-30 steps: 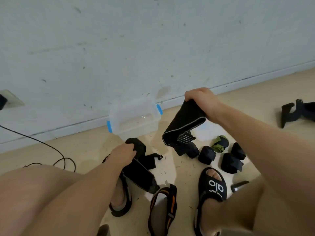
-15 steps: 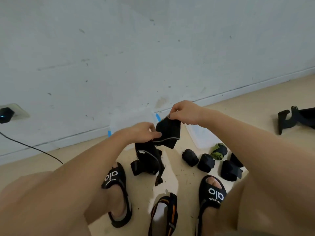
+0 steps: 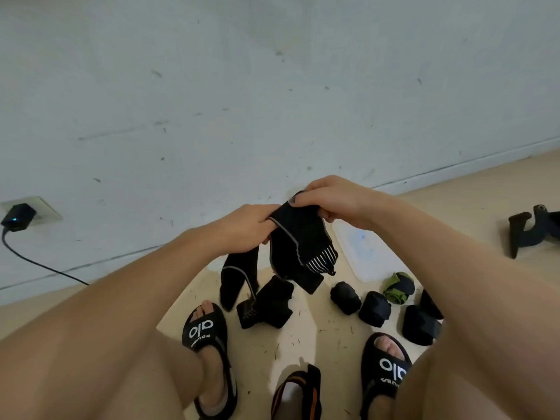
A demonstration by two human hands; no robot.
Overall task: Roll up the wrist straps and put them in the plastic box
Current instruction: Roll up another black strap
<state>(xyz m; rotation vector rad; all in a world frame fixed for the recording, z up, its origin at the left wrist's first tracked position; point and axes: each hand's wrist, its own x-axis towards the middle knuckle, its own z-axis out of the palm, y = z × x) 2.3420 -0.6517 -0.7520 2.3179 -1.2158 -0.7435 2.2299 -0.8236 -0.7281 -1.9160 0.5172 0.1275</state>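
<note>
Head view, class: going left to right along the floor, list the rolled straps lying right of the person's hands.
Black roll → second black roll → green-and-black roll → black bundle.

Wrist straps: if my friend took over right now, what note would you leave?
Left hand and right hand both grip one black wrist strap in the air, not yet rolled.
Another loose strap lies on the floor between the feet.
Rolled straps sit on the floor to the right; one is green and black.
The plastic box is hidden behind the hands; only its lid shows.
Left: roll both loose straps, then put everything in the box.
</note>
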